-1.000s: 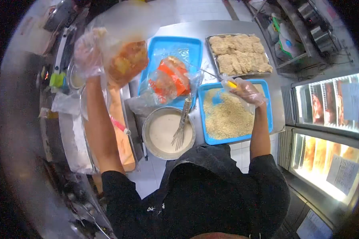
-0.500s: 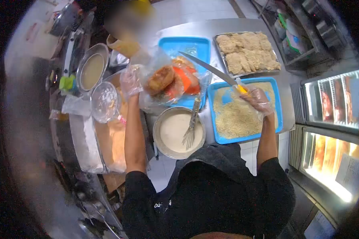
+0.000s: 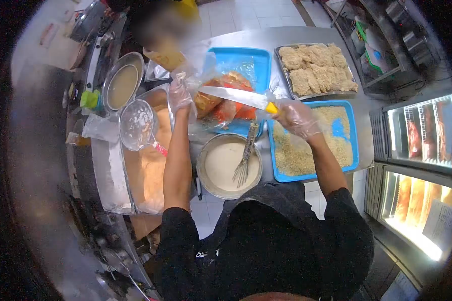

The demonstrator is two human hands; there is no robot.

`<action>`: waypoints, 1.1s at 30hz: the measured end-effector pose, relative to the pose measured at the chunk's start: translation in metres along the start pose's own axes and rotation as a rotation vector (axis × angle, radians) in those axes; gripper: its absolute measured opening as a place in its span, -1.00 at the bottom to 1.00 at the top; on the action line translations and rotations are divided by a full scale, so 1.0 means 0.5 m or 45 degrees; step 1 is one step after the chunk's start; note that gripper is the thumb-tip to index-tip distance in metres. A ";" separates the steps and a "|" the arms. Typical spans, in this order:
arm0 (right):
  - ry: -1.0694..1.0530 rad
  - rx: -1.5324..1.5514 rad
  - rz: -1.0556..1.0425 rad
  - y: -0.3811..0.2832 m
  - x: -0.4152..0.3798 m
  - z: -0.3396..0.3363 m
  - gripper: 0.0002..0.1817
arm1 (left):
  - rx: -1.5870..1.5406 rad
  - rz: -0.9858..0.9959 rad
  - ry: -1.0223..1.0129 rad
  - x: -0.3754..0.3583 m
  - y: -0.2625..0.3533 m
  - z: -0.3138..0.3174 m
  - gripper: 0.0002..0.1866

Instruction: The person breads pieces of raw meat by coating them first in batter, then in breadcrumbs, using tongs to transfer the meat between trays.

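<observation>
My right hand [image 3: 299,119], in a clear plastic glove, is closed round the yellow handle of a large knife [image 3: 236,96]. Its broad blade points left and lies across a clear plastic bag [image 3: 225,119] with brownish and orange-red food inside. Also gloved, my left hand [image 3: 180,95] is closed on the gathered left end of that bag. Beneath the bag is a blue tray [image 3: 264,62]. A bowl of pale batter [image 3: 221,163] with a whisk [image 3: 246,155] in it stands nearer to me. Below my right hand sits a blue tray of crumbs [image 3: 311,153].
Coated pieces fill a metal tray [image 3: 316,67] at the back right. On the left are a flour bin [image 3: 145,170], a strainer [image 3: 138,123] and a bowl of liquid [image 3: 121,88]. Another person [image 3: 168,55] stands across the table. Lit display fridges [image 3: 419,200] are at right.
My right hand has moved left with the knife, and the blade has swung from pointing up-left to nearly level across the bag. My left hand keeps hold of the bag's end.
</observation>
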State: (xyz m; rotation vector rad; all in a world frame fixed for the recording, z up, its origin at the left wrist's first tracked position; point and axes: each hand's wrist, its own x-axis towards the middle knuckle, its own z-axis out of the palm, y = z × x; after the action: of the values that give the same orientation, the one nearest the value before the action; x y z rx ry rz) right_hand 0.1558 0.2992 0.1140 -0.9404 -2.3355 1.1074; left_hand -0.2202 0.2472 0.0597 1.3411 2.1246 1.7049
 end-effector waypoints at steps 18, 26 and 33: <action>-0.062 -0.267 0.185 -0.152 -0.030 0.025 -0.68 | 0.142 0.113 -0.270 -0.015 0.079 0.022 -0.80; 0.082 -0.101 -0.262 -0.107 0.137 0.098 -0.76 | -0.095 -0.070 -0.176 -0.008 0.143 0.049 -0.69; -0.101 -0.442 -0.197 -0.092 0.182 0.011 -0.70 | -0.679 -0.284 -0.051 -0.027 0.084 0.042 -0.77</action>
State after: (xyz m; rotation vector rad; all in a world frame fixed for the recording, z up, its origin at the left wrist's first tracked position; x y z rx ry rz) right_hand 0.0704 0.3396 0.1522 -0.8221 -2.6696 0.7036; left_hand -0.1765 0.2527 0.0810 0.9381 1.5580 1.9316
